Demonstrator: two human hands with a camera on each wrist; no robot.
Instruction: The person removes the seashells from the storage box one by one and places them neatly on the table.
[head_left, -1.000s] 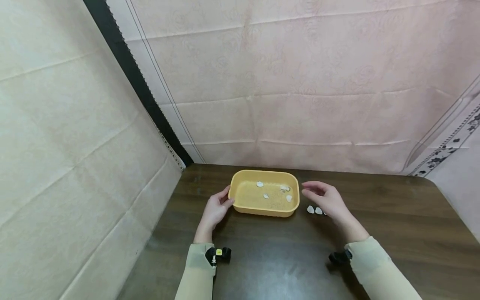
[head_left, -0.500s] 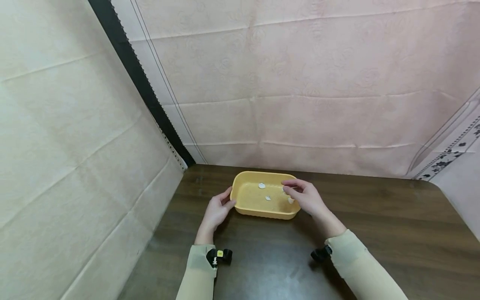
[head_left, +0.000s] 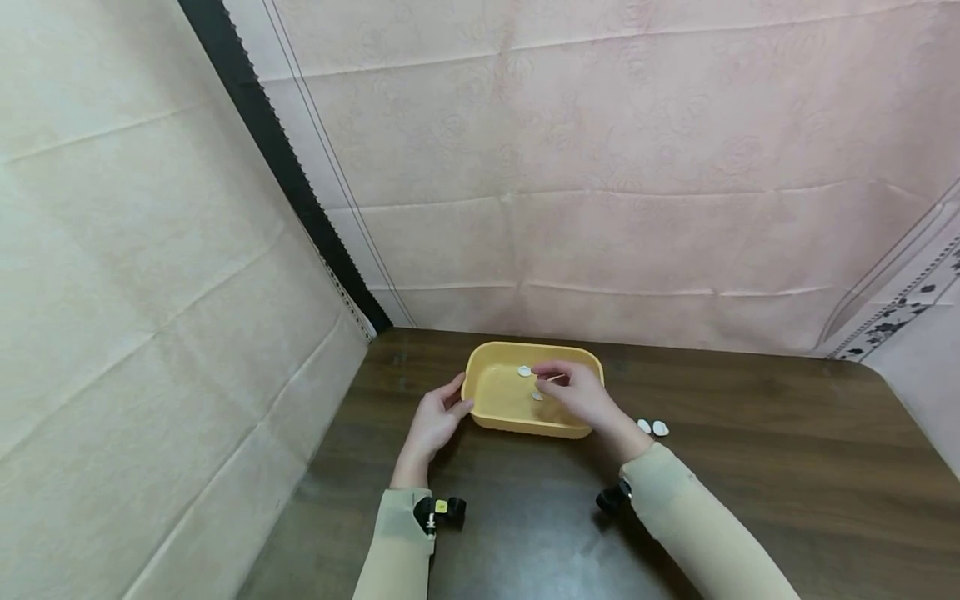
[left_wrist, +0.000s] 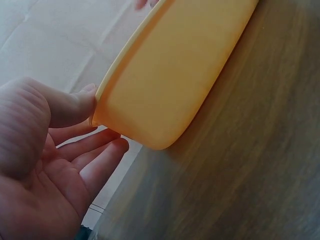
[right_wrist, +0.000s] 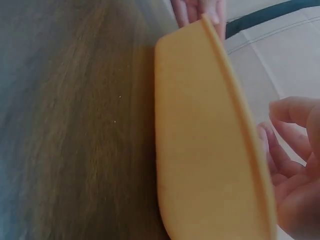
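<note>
A shallow yellow plastic tray [head_left: 495,412] stands near the table's back edge. My left hand [head_left: 435,421] grips its left end, thumb at the rim and fingers against the outer wall, as the left wrist view shows on the tray wall [left_wrist: 160,95]. Over the tray's right half is my right hand [head_left: 581,393], thumb and forefinger slightly apart with nothing visible between them. Just by those fingertips lie two small white shell-like pieces, one farther back [head_left: 524,371] and a nearer piece [head_left: 537,397]. The right hand covers the rest of the tray floor.
Right of the tray, close to my right wrist, two more white pieces [head_left: 660,428] lie on the brown wooden table [head_left: 750,417]. Cloth-covered walls rise behind [head_left: 600,250] and on the left [head_left: 187,333]. Each wrist wears a black camera mount.
My right hand has moved left from beside the tray to over its middle, hiding the pieces at its right end. The left hand keeps its grip, and the tray stays put.
</note>
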